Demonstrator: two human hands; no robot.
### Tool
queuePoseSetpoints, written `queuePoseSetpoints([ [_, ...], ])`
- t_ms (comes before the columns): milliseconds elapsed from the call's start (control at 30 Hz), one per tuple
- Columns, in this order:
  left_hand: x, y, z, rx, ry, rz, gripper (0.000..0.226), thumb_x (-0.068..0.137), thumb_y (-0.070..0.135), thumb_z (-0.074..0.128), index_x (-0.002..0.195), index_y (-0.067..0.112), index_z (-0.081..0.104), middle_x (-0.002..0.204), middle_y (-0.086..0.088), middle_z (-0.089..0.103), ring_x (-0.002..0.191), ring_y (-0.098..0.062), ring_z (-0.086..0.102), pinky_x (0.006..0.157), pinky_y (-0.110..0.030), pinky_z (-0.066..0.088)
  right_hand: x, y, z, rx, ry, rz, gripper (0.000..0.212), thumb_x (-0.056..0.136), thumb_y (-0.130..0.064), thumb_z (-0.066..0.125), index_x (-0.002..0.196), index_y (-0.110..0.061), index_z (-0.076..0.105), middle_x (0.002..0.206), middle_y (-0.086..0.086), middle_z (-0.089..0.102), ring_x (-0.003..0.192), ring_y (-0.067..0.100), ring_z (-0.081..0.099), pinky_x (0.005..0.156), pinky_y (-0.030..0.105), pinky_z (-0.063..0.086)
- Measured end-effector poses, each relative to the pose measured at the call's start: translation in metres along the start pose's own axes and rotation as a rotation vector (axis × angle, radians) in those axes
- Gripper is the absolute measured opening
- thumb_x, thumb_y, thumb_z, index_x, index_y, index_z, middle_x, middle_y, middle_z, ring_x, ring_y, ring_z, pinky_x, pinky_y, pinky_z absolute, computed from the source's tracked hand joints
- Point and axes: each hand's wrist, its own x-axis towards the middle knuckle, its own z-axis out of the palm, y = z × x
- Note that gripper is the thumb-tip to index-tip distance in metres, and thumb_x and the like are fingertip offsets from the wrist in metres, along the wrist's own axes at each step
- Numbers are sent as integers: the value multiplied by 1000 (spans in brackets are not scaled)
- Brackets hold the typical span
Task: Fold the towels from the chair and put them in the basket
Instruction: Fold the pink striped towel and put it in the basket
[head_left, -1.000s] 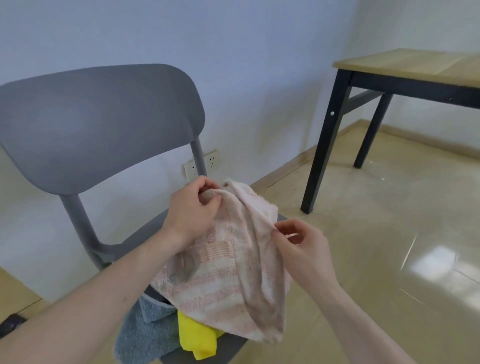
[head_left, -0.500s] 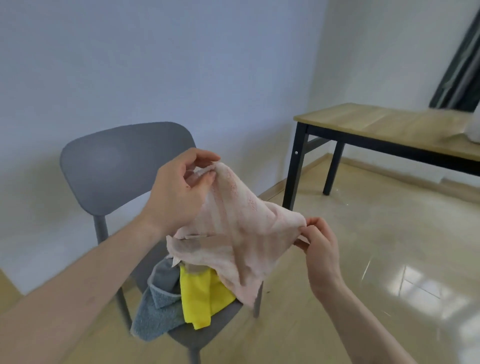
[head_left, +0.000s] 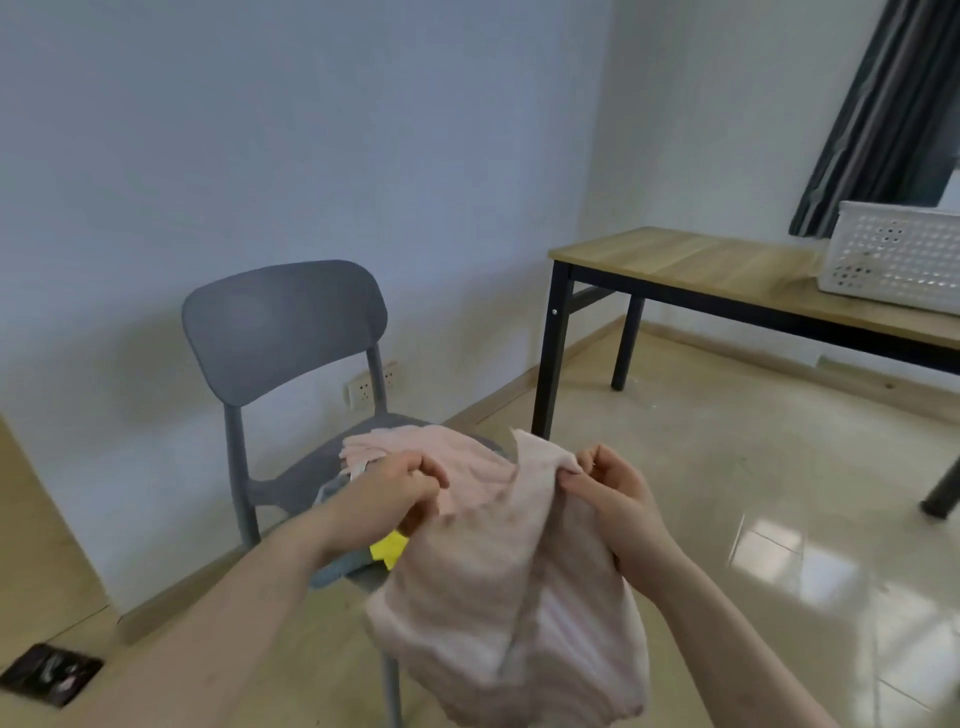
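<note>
Now, in the head view, the left hand (head_left: 400, 486) is pinching the top edge of the pink towel (head_left: 509, 587) at centre frame, and the right hand (head_left: 608, 488) is gripping its other upper corner just beside it; the cloth is hanging low between them. Behind, the grey chair (head_left: 283, 332) is carrying a yellow towel (head_left: 388, 545) and a grey towel (head_left: 332, 569). At far right, the white basket (head_left: 898, 257) is sitting on the wooden table (head_left: 701, 260).

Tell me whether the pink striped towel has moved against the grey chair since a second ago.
Yes. The pink striped towel dropped from backrest height on the grey chair to seat level.
</note>
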Motion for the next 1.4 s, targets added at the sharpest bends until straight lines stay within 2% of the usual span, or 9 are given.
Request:
queuePoseSetpoints([
  [300,6,-43,72,-33,-131,256,67,77,20,72,138,40,52,138,18,57,131,3,49,101,-24,51,-29,4,-17,-245,-402,29,23,92,8,68,84,-8,53,75,0,58,70,13,55,63,24,48],
  [467,3,-47,92,87,-83,293,3,93,39,72,93,41,69,93,16,66,88,1,62,81,-22,50,-29,7,-31,-360,-438,32,25,92,4,72,81,-12,56,77,0,60,73,12,59,65,25,48],
  [667,4,-46,98,115,199,309,20,93,28,69,83,13,60,76,-9,61,66,-7,44,65,-34,42,-22,19,-49,-698,-338,94,31,80,-18,84,99,-24,60,89,-8,63,62,7,51,65,25,48],
  [767,-5,-36,94,123,198,395,12,96,23,69,85,20,64,72,5,60,67,-3,48,66,-23,41,-25,19,-52,-805,-476,231,60,73,-35,89,125,-48,61,100,-9,66,73,4,60,78,25,54],
  [900,-20,-15,87,117,15,445,20,101,18,62,107,30,77,102,17,75,103,3,64,90,-13,46,-29,20,-41,-761,-604,277,55,70,-56,88,122,-53,68,115,3,70,100,13,66,97,42,56],
  [1033,-22,6,63,270,-57,520,28,101,19,60,116,37,75,123,19,70,124,1,58,104,-16,43,-29,12,-27,-648,-561,213,33,78,-46,87,100,-23,77,82,-3,61,76,11,51,71,30,45],
  [1133,-22,27,36,374,-32,535,12,99,27,67,105,34,75,109,23,72,110,3,63,92,-17,45,-26,7,-20,-508,-472,164,31,86,-27,84,84,-4,64,76,-3,60,72,11,53,65,23,40],
  [1300,-26,66,-9,625,83,531,17,87,41,79,84,27,70,77,12,67,75,-7,61,66,-23,45,-21,-13,-3,-327,-495,128,45,93,-8,73,64,-19,41,67,-3,42,63,13,41,62,22,37],
  [1400,-26,88,-37,722,123,496,29,84,47,80,75,24,66,71,7,65,72,-10,61,65,-30,47,-10,-41,2,-507,-502,127,30,88,-22,82,75,-19,55,73,-5,58,71,14,56,69,23,48],
])
